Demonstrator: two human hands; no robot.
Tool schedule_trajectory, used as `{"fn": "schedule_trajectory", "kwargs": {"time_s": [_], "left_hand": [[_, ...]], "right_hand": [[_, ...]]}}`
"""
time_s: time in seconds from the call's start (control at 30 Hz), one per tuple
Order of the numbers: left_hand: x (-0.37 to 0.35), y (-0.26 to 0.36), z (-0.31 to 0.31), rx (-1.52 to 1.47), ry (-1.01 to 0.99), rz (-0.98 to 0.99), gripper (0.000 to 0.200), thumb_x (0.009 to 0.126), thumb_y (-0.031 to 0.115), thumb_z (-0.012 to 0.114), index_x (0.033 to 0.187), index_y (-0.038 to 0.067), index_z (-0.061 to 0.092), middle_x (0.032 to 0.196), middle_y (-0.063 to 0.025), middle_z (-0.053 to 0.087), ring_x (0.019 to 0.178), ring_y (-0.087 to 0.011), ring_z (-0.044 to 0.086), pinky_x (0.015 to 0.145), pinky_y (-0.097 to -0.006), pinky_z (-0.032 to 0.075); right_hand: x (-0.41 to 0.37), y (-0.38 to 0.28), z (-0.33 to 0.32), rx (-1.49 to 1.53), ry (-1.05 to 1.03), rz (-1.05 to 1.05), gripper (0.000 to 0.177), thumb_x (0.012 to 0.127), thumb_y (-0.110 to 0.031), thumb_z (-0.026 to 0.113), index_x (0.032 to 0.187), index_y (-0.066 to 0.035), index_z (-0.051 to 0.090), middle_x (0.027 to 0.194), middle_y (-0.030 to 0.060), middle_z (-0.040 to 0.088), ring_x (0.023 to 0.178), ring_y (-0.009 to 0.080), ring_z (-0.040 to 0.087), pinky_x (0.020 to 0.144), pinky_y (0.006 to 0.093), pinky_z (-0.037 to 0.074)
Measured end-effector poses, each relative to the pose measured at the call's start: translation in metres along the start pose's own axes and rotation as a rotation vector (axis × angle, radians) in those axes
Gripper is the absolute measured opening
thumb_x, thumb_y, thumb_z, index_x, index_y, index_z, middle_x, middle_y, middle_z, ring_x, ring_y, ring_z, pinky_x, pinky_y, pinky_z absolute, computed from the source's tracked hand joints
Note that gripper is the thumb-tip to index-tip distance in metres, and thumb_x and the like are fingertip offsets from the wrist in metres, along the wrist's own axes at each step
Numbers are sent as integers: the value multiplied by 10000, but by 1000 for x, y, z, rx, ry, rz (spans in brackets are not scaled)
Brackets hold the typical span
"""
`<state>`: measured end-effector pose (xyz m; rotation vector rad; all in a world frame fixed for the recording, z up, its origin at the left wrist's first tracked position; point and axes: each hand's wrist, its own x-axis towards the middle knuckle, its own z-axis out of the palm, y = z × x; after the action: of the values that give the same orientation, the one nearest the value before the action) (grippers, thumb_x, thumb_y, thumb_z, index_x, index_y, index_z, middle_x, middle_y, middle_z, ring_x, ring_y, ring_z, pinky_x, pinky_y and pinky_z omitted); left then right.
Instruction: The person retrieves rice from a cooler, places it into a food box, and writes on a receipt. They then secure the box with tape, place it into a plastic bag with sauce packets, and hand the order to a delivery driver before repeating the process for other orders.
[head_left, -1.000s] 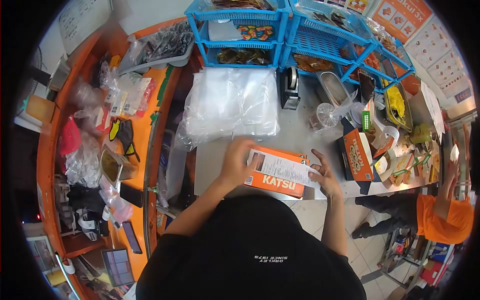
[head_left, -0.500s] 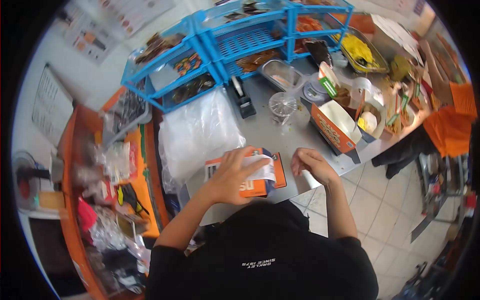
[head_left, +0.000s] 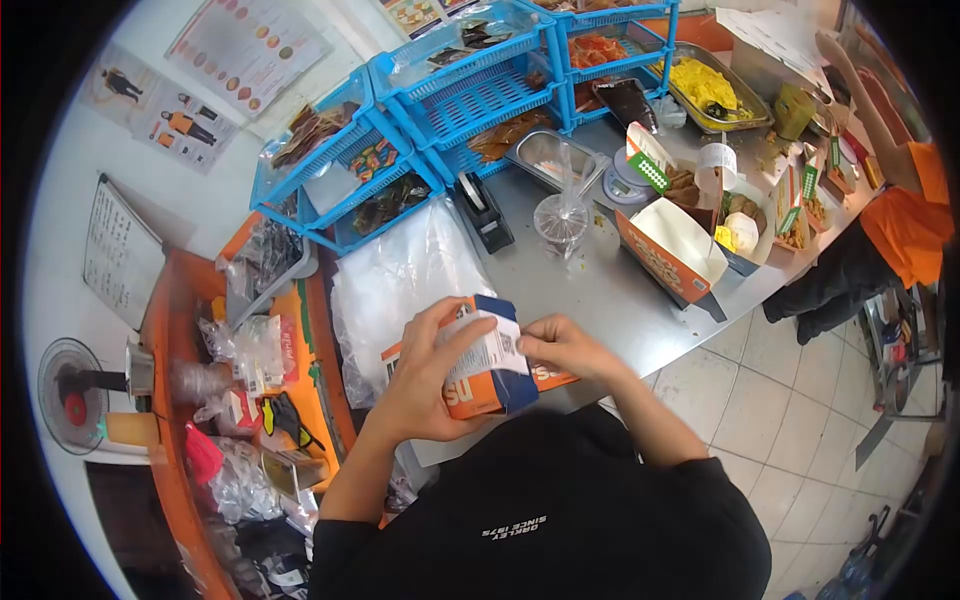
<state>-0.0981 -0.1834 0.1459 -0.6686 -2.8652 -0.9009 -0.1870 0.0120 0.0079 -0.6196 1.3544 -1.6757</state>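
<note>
Orange box, flat on the worktop a second ago, now tilted up above its near edge. Left hand grip clenched around it. Right hand, previously apart, pinches the white slip against it.

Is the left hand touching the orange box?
Touching. The head view shows the left hand wrapped around the orange box, lifted on edge, with fingers curled over its top and no gap between them.
</note>
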Motion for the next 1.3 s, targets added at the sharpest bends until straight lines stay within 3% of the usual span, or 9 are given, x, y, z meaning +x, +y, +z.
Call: {"fn": "schedule_trajectory", "kwargs": {"time_s": [0.07,0.1,0.23,0.3,0.43,0.77,1.03,1.17,1.3], "left_hand": [[5,0,13,7,44,-1,910,469,247,835,1298,103,490,1347,-218,338,1244,-391,364,1030,-452,315],[7,0,21,16,79,3,910,473,249,831,1302,104,486,1349,-215,338,1248,-391,358,1031,-452,313],[17,-14,48,8,-19,-65,940,489,259,817,1348,137,454,1368,-182,341,1250,-392,351,1043,-467,288],[15,-33,78,-3,-26,-102,948,492,253,810,1362,158,446,1375,-172,343,1260,-382,341,1043,-486,274],[19,-43,121,104,-116,-77,938,522,281,802,1376,162,433,1394,-167,332,1285,-365,317,1035,-509,268],[-126,-116,128,-183,938,-902,210,805,155,670,966,47,590,875,-47,616,782,-160,578,703,-327,432],[-168,-102,143,-336,1080,-1030,192,817,88,637,995,25,602,810,-71,620,719,-134,577,636,-272,464],[-154,-97,122,-327,965,-737,190,822,77,621,992,-2,591,822,-107,622,738,-188,604,684,-308,492],[-186,-83,139,-388,1052,-704,146,847,85,606,979,24,612,898,-111,626,825,-197,609,750,-318,482]], "right_hand": [[6,19,63,947,386,76,356,957,-340,519,1088,-18,594,854,33,598,682,128,552,616,228,471],[29,91,85,536,507,-261,460,960,-357,492,1278,-26,477,1067,68,593,874,167,586,747,256,491],[-4,75,41,-244,-58,422,373,934,-340,514,1175,-64,577,855,105,622,832,138,597,685,278,498],[-42,73,4,-695,-138,-156,252,926,-270,553,931,-26,616,723,62,591,682,117,592,610,275,478],[-82,-14,-48,-507,-265,508,249,895,-238,602,825,-1,630,612,29,552,484,85,488,461,236,415],[7,5,-51,-666,285,21,498,876,-260,617,1276,-8,462,1291,158,475,1169,281,476,948,396,408],[95,-47,5,-751,202,71,183,853,-158,628,912,15,644,715,137,627,977,255,579,819,357,455],[210,-21,79,-925,-231,-862,158,813,-176,650,840,-21,665,800,164,646,762,368,607,656,425,473],[314,73,49,-1780,-215,-403,398,785,-400,646,807,-3,651,826,211,650,777,369,627,693,463,493]]}}
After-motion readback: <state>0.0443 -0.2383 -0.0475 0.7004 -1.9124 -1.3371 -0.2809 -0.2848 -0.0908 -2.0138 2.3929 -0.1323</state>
